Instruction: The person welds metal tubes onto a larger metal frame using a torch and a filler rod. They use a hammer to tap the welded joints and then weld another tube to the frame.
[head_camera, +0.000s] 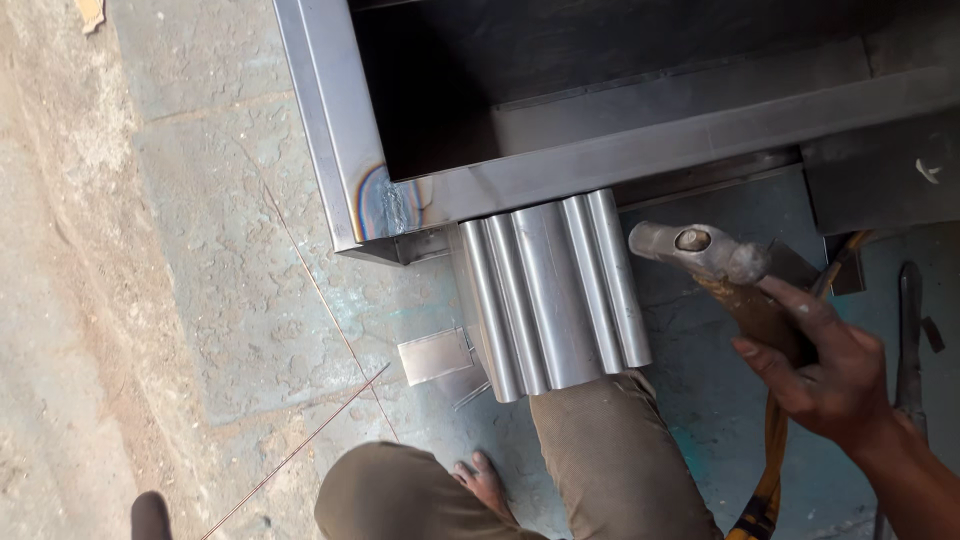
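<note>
Small folded steel plate (433, 355) on the concrete floor (200, 250) — thin rod (300, 450) lying nearby.

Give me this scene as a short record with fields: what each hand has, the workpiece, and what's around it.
Right hand: grips a hammer by its wooden handle, head raised beside the workpiece
Left hand: not in view
Workpiece: fluted steel panel, one end at a steel frame, the other at the person's knee
Nearby: small bent metal piece, bare foot
Surface: concrete floor
</note>
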